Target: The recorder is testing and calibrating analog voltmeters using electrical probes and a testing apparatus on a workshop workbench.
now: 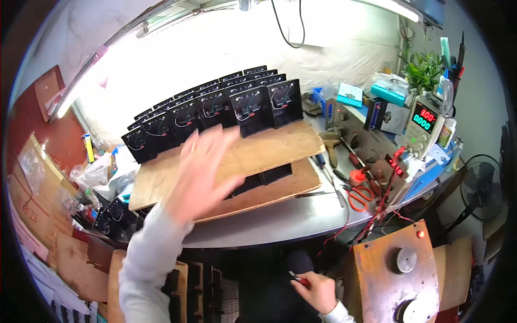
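My left hand is raised in front of the rows of black panels with wires, its fingers stretched out and slightly blurred. It hangs over the upper wooden board, and I cannot tell whether it touches it. Below the steel bench's front edge, my right hand grips a small red tool with a metal tip. More black panels lie between the upper board and the lower wooden board.
A power supply, orange scissors and red leads crowd the steel bench's right end. A machine with metal discs is at lower right, beside a fan. Bags and cardboard fill the left.
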The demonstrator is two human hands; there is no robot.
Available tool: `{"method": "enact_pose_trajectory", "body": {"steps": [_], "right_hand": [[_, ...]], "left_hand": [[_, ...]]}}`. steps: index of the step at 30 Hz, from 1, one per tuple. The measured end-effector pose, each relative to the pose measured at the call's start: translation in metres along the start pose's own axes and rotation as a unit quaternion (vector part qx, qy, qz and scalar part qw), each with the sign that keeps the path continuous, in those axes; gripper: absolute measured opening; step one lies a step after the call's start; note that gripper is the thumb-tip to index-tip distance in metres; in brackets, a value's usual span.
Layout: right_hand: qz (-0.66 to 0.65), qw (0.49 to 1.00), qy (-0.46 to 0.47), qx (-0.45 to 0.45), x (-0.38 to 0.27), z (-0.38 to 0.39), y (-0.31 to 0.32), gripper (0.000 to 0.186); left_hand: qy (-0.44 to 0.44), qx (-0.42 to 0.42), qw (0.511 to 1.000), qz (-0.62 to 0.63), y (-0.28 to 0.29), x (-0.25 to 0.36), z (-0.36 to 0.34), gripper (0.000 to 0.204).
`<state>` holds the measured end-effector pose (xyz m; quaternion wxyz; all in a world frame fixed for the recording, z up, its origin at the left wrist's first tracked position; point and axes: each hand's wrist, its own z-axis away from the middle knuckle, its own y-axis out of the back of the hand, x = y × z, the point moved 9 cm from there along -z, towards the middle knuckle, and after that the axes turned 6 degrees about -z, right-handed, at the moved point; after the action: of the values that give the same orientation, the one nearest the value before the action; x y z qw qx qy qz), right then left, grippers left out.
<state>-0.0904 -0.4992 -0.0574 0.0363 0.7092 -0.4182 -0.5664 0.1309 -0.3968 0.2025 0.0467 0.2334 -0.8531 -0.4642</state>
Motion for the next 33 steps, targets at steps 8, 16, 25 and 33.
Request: {"method": "enact_pose_trajectory", "body": {"steps": [8, 16, 25, 33], "right_hand": [[-0.058, 0.998, -0.008, -0.029, -0.022, 0.026, -0.003, 0.019], [0.004, 0.988, -0.157, 0.009, 0.038, 0.080, 0.046, 0.019], [-0.011, 0.994, -0.106, 0.025, 0.033, 0.039, 0.048, 0.020], [-0.012, 0.998, -0.067, 0.004, 0.007, 0.009, 0.020, 0.020]], "left_hand": [[0.110, 0.107, 0.975, -0.161, -0.127, -0.086, -0.179, 0.058], [-0.047, 0.223, 0.935, -0.273, -0.094, -0.004, -0.119, 0.007], [-0.162, 0.133, 0.965, -0.156, -0.080, 0.047, -0.056, 0.029], [0.150, 0.058, 0.958, 0.236, -0.078, -0.118, -0.062, 0.119]]}}
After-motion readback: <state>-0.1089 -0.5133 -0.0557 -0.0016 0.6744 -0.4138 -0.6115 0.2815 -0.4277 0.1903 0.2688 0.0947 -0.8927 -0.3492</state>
